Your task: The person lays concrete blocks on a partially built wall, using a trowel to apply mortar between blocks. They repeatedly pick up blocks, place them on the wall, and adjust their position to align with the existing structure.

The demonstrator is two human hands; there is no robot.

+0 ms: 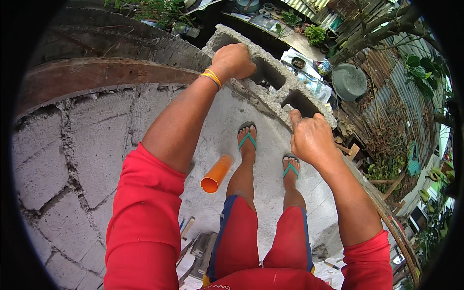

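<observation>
A grey hollow concrete block (282, 100) with open cells lies across the far middle, at the edge of the concrete surface I stand on. My left hand (234, 61) is closed over its wall at the left end, a yellow band round the wrist. Farther right, my right hand (313, 137) grips the near wall of the block by the right-hand cell, thumb and fingers bent over the rim. Both arms reach out in red sleeves. Parts of the fingers are hidden inside the cells.
An orange pipe (217, 173) stands up by my left foot. A mortared block wall (72, 150) topped by a brown beam (104, 79) curves along the left. Beyond the edge, a lower area holds a grey basin (349, 81), rusty roofing sheets (391, 104) and branches. Tools (188, 227) lie below the pipe.
</observation>
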